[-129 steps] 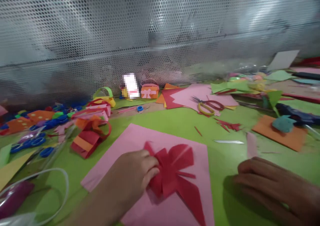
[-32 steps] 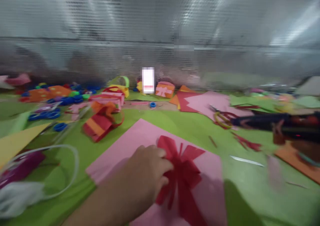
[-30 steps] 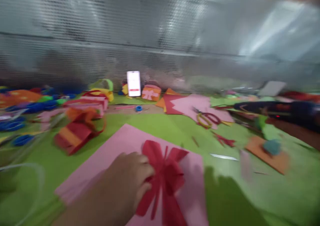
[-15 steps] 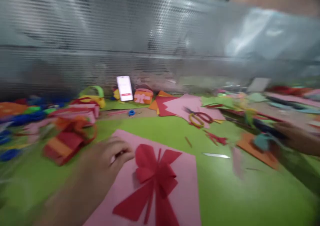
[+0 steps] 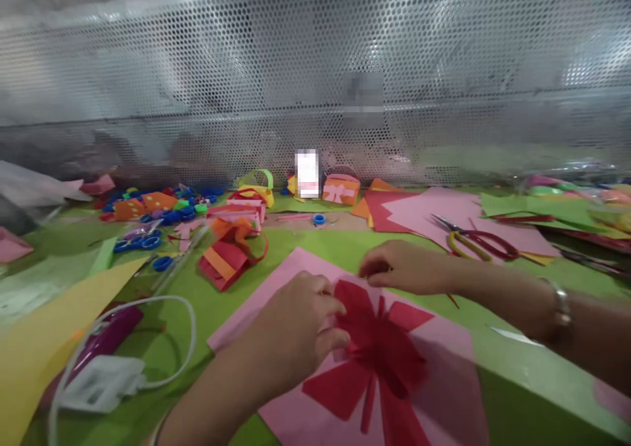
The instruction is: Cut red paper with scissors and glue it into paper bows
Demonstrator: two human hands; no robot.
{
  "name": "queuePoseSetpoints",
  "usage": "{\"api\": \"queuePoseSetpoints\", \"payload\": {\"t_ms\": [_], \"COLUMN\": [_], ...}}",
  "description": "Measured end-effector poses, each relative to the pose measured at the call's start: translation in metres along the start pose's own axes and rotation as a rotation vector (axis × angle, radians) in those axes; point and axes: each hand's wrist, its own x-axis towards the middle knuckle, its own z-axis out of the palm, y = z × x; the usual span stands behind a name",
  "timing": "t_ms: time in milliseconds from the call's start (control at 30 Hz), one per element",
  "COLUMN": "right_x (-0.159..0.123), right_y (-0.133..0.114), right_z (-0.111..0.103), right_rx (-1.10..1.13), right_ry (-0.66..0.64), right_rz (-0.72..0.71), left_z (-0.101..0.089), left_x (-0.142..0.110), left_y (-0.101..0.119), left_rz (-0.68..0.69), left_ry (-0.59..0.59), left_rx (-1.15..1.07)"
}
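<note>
Red paper bow (image 5: 394, 347) lies on the pink sheet (image 5: 279, 291), loops puffed, tails fanning toward the wearer. Left hand (image 5: 305, 324) is at the bow's left loop, fingers bent, thumb below; can't tell from here whether they clamp the paper. Right hand (image 5: 401, 265) sits over the sheet's far edge, by the upper loop, fingers curled; can't tell if the tips meet. Looks like adjusting the bow. To do it well, I'd steady it near the knot, nudge the loop lightly by its edge, not squash the fold, and spread the tails evenly without dragging the sheet.
</note>
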Motion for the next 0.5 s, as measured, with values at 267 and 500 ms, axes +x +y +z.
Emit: {"api": "queuePoseSetpoints", "payload": {"t_ms": [267,500], "right_x": [0.03,0.034], "right_y": [-0.021,-0.018], "right_z": [0.012,0.02], "right_rx": [-0.075,-0.065], "right_ry": [-0.1,-0.046], "right_rz": [-0.179,-0.253], "left_z": [0.009,0.019], "left_x": [-0.002,-0.004], "left_y": [0.0,-0.004], "left_rz": [0.216,0.144], "left_ry": [0.003,-0.022], "left_rx": [0.054,0.037]}}
